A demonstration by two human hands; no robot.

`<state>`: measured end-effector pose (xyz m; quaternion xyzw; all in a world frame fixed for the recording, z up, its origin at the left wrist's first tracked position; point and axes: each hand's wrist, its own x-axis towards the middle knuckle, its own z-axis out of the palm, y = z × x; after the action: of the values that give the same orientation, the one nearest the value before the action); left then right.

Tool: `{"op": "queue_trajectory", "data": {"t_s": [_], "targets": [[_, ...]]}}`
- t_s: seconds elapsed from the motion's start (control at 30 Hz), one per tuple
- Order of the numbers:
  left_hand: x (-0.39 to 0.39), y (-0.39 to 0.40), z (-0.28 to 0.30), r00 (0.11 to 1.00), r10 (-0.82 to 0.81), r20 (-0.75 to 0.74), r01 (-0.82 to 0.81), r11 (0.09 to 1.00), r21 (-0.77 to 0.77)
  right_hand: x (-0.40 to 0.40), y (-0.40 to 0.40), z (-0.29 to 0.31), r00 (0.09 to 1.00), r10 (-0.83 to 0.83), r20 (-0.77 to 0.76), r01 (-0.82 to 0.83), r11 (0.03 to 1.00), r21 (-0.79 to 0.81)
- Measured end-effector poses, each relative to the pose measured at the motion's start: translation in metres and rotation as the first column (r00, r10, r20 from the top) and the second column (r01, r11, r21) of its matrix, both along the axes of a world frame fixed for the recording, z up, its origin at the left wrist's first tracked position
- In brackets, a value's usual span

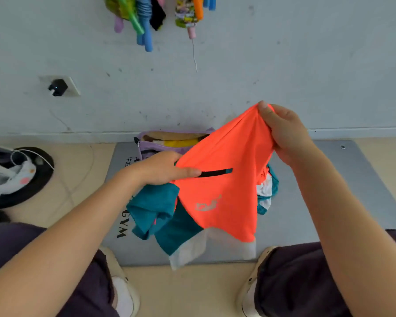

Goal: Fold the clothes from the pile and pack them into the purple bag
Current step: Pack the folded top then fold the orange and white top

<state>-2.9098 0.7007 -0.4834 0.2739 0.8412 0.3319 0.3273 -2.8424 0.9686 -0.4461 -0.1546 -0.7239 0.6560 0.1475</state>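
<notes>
An orange, teal and white garment (224,179) hangs in the air above the grey mat (329,202). My right hand (281,131) grips its top corner, raised high. My left hand (162,168) holds its left edge beside a black zip strip, thumb on the front. The teal part droops below my left hand, and the white hem hangs lowest. Behind the garment stands the purple bag (156,145), unzipped against the wall, with yellow and tan cloth showing inside. Part of the bag is hidden by the garment.
The wall rises close behind the bag, with a black plug in a socket (58,87) and coloured items hanging at the top (146,17). A dark round object with white cables (16,177) lies on the floor at left. My knees and shoes flank the mat's near edge.
</notes>
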Motion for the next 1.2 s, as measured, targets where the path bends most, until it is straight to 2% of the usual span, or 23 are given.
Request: {"op": "queue_trajectory", "data": {"t_s": [0.1,0.17,0.2,0.3,0.43,0.57,0.7,0.77,0.83,0.9,0.97,1.0,1.1,1.2], "targets": [[0.011,-0.015,0.013,0.997,0.071,-0.015,-0.066,0.978,0.199,0.006,-0.004,-0.002,0.991,0.032,0.133,-0.071,0.950,0.304],[0.014,-0.021,0.021,0.990,0.121,0.069,-0.137,0.935,0.328,0.011,-0.011,-0.002,0.980,0.082,0.181,-0.156,0.882,0.444],[0.014,-0.025,0.023,0.983,0.126,0.132,-0.168,0.912,0.375,0.014,-0.016,-0.002,0.975,0.101,0.196,-0.183,0.867,0.463],[0.018,-0.033,0.024,0.964,0.118,0.240,-0.219,0.862,0.458,0.023,-0.033,-0.003,0.958,0.167,0.235,-0.257,0.864,0.433],[0.026,-0.036,0.017,0.965,0.116,0.237,-0.204,0.896,0.393,0.032,-0.059,-0.004,0.920,0.337,0.201,-0.388,0.857,0.338],[0.036,-0.025,0.008,0.959,0.051,0.278,-0.142,0.937,0.318,0.038,-0.092,-0.018,0.770,0.606,0.201,-0.638,0.738,0.221],[0.036,-0.025,0.002,0.906,-0.028,0.423,-0.136,0.926,0.352,0.039,-0.112,-0.040,0.709,0.637,0.302,-0.694,0.706,0.140],[0.031,-0.028,-0.003,0.889,-0.013,0.459,-0.158,0.929,0.334,0.035,-0.108,-0.047,0.694,0.614,0.377,-0.690,0.717,0.101],[0.024,-0.031,-0.010,0.880,0.029,0.475,-0.197,0.931,0.308,0.031,-0.101,-0.052,0.694,0.587,0.418,-0.638,0.770,-0.022],[0.021,-0.031,-0.016,0.874,0.116,0.472,-0.272,0.921,0.278,0.030,-0.095,-0.055,0.758,0.553,0.346,-0.483,0.832,-0.271],[0.017,-0.031,-0.022,0.895,0.204,0.396,-0.320,0.913,0.253,0.028,-0.089,-0.056,0.848,0.449,0.282,-0.273,0.826,-0.493],[0.015,-0.032,-0.025,0.898,0.243,0.368,-0.347,0.904,0.249,0.027,-0.086,-0.056,0.878,0.391,0.276,-0.192,0.816,-0.546],[0.014,-0.034,-0.032,0.861,0.298,0.411,-0.417,0.878,0.235,0.024,-0.079,-0.055,0.915,0.269,0.301,-0.051,0.817,-0.574],[0.021,-0.034,-0.038,0.880,0.262,0.397,-0.357,0.915,0.188,0.026,-0.079,-0.052,0.905,0.301,0.300,-0.054,0.782,-0.621]]}}
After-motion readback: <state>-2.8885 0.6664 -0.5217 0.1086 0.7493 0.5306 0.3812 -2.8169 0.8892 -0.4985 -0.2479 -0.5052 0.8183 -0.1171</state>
